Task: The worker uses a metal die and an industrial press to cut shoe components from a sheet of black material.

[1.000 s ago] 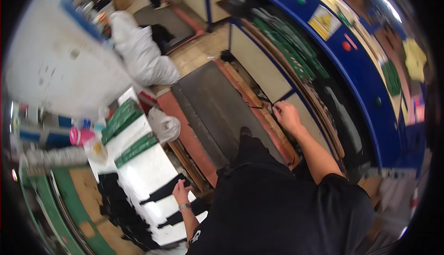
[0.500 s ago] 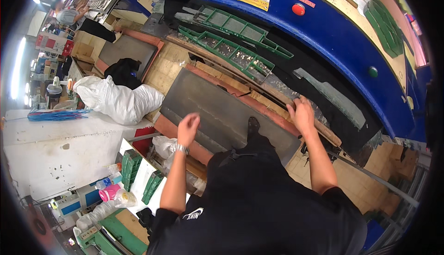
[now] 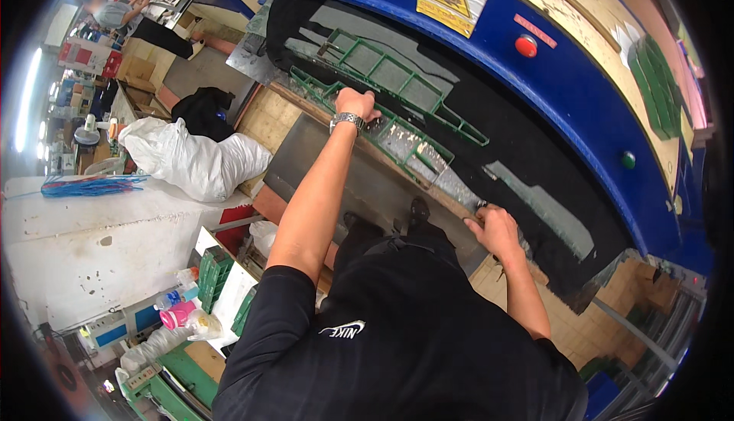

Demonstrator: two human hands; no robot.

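Two long green metal cutting dies lie on the black press bed [image 3: 527, 146]. My left hand [image 3: 355, 106], a metal watch at its wrist, is closed over the edge of the nearer cutting die [image 3: 409, 142]; its fingertips are partly hidden. Just beyond sits the farther cutting die [image 3: 397, 77], untouched. Pale scraps show inside the nearer one. At the bed's front, my right hand [image 3: 497, 230] has its fingers curled over the edge of the board [image 3: 451, 201] under the nearer die, thumb apart from them. Grey-green sheet pieces, such as one long strip [image 3: 543, 208], lie on the bed.
A blue press beam [image 3: 489, 46] with a red button [image 3: 526, 46] curves across the far side. Stacked green dies [image 3: 656, 89] sit at the far right. At left are a white sack [image 3: 191, 160] and a white table [image 3: 99, 245]. Another person [image 3: 115, 14] works at the far left.
My left hand has reached forward and right from above the floor mat onto the nearer cutting die. My right hand stays at the board's edge, slightly lower in the picture. The whole view has shifted.
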